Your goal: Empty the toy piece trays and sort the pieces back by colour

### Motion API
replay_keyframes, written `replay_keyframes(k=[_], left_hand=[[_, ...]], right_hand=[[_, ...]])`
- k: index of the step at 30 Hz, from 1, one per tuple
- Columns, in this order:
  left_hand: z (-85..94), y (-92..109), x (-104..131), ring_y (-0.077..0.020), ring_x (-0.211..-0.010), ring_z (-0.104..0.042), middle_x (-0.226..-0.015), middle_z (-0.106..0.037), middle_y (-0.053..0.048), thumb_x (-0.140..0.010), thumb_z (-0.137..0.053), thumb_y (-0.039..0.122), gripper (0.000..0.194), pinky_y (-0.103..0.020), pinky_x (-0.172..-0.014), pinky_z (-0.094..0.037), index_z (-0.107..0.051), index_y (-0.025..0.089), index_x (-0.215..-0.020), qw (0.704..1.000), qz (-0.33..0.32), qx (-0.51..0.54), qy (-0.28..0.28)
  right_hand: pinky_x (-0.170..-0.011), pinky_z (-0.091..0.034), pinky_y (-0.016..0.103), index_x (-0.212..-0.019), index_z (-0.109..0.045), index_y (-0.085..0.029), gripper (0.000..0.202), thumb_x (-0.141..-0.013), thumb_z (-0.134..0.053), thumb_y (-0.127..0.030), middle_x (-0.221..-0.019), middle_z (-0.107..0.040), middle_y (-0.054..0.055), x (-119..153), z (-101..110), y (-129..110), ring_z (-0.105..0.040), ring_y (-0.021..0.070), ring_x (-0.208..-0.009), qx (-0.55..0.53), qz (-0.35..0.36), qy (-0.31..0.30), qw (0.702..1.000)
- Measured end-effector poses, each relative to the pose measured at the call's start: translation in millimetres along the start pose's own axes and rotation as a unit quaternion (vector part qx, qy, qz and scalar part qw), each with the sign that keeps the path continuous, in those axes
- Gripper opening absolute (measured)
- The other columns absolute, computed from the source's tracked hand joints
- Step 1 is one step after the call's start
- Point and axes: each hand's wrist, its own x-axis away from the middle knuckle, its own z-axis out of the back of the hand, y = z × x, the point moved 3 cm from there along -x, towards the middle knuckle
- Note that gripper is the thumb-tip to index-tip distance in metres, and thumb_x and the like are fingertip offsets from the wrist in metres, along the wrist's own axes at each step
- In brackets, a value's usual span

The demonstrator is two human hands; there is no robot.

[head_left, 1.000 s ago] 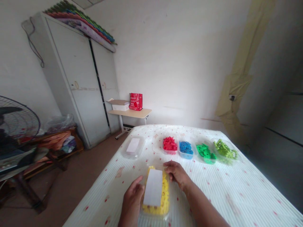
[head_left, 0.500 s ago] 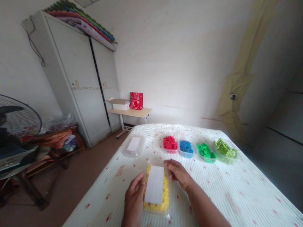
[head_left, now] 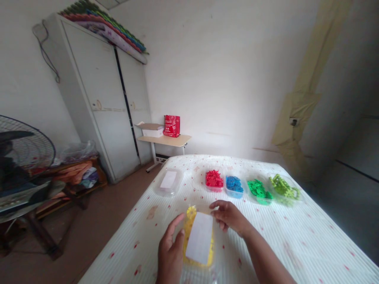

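Observation:
In front of me on the table stands a clear plastic container of yellow plastic pieces. Its clear lid carries a white label and sits askew, shifted toward the right. My right hand has its thumb and fingers bent at the lid's far right corner, seemingly pinching its rim. Along the container's left side my left hand is open, thumb and fingers apart, the fingertips close to the edge. Whether the left fingers touch the plastic cannot be made out.
Farther back stand containers of red pieces, blue pieces, green pieces and light green pieces. A clear lid with a white label lies at the table's left. A fan stands left of the table.
The labelled lid has shifted right and tilted relative to the yellow pieces, baring some at the left. My right hand has moved slightly right; the left fingers have spread away from the container.

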Motion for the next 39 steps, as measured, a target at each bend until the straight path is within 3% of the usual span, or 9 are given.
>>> replay_keyframes(k=[8,12,18,22,24,27,29,33,39], left_hand=[[4.1,21,-2,-0.0260,-0.101,-0.061,-0.104,-0.069,-0.011,-0.064,-0.064,0.045,0.046,-0.037,-0.093,-0.045,-0.068,0.015,-0.099,0.995,-0.019,-0.100,0.008],[0.8,38,4,-0.0212,-0.077,-0.065,-0.082,-0.072,-0.008,-0.065,-0.065,0.050,0.046,-0.027,-0.069,-0.051,-0.069,0.013,-0.091,0.999,0.017,-0.040,-0.032],[-2.8,62,12,-0.0167,-0.066,-0.062,-0.061,-0.065,0.000,-0.061,-0.070,0.044,0.034,-0.022,-0.061,-0.048,-0.066,0.015,-0.078,1.000,0.013,0.015,-0.006],[0.7,73,18,-0.0156,-0.065,-0.061,-0.065,-0.065,-0.001,-0.068,-0.064,0.036,0.022,-0.022,-0.060,-0.048,-0.065,0.017,-0.077,0.997,-0.069,-0.036,0.014],[2.8,86,25,-0.0137,-0.064,-0.059,-0.068,-0.064,-0.001,-0.071,-0.060,0.027,0.012,-0.022,-0.061,-0.048,-0.065,0.019,-0.079,0.973,-0.194,-0.126,0.008],[-0.2,102,38,-0.0124,-0.061,-0.056,-0.065,-0.059,0.001,-0.073,-0.056,0.015,0.019,-0.021,-0.058,-0.046,-0.065,0.023,-0.088,0.878,-0.398,-0.266,-0.030],[-5.2,102,44,-0.0130,-0.061,-0.055,-0.065,-0.058,0.000,-0.075,-0.054,0.010,0.025,-0.023,-0.057,-0.045,-0.064,0.023,-0.093,0.815,-0.478,-0.324,-0.045],[-18.2,83,44,-0.0143,-0.060,-0.053,-0.063,-0.057,-0.002,-0.076,-0.050,0.007,0.023,-0.026,-0.057,-0.043,-0.063,0.020,-0.091,0.747,-0.542,-0.383,-0.039],[-24.8,67,45,-0.0139,-0.062,-0.054,-0.069,-0.062,-0.003,-0.075,-0.056,0.013,0.021,-0.030,-0.066,-0.042,-0.064,0.020,-0.092,0.715,-0.571,-0.401,-0.047]], right_hand=[[-0.039,-0.030,0.019,-0.091,-0.061,-0.018,0.034,-0.066,-0.068,-0.041,-0.064,-0.056,-0.005,9,17,-17,-0.038,0.0037,-0.041,-0.119,0.119,-0.008,0.986],[-0.044,-0.035,0.019,-0.096,-0.062,-0.019,0.035,-0.069,-0.068,-0.041,-0.070,-0.057,-0.003,10,15,-20,-0.044,0.0061,-0.049,-0.169,0.136,0.023,0.976],[-0.046,-0.036,0.020,-0.093,-0.063,-0.020,0.032,-0.072,-0.063,-0.044,-0.081,-0.063,0.002,16,12,-29,-0.046,0.0080,-0.053,-0.140,0.132,0.006,0.981],[-0.046,-0.036,0.020,-0.088,-0.065,-0.019,0.030,-0.071,-0.064,-0.043,-0.077,-0.062,0.002,21,8,-41,-0.047,0.0091,-0.057,-0.105,0.159,0.035,0.981],[-0.045,-0.036,0.020,-0.084,-0.065,-0.018,0.030,-0.069,-0.066,-0.044,-0.063,-0.057,-0.001,22,6,-47,-0.045,0.0090,-0.053,-0.098,0.161,0.064,0.980],[-0.043,-0.038,0.021,-0.082,-0.064,-0.016,0.036,-0.071,-0.062,-0.049,-0.054,-0.051,-0.003,24,2,-52,-0.045,0.0086,-0.047,-0.132,0.143,0.071,0.978],[-0.043,-0.040,0.022,-0.085,-0.064,-0.015,0.040,-0.075,-0.057,-0.053,-0.060,-0.055,-0.001,26,1,-52,-0.048,0.0093,-0.048,-0.177,0.122,0.047,0.975],[-0.050,-0.042,0.022,-0.093,-0.064,-0.015,0.039,-0.069,-0.067,-0.045,-0.070,-0.060,0.001,28,0,-50,-0.053,0.0098,-0.055,-0.218,0.087,-0.002,0.972],[-0.052,-0.040,0.021,-0.093,-0.063,-0.017,0.038,-0.060,-0.073,-0.033,-0.068,-0.059,-0.002,25,0,-45,-0.053,0.0083,-0.054,-0.218,0.057,-0.009,0.974]])
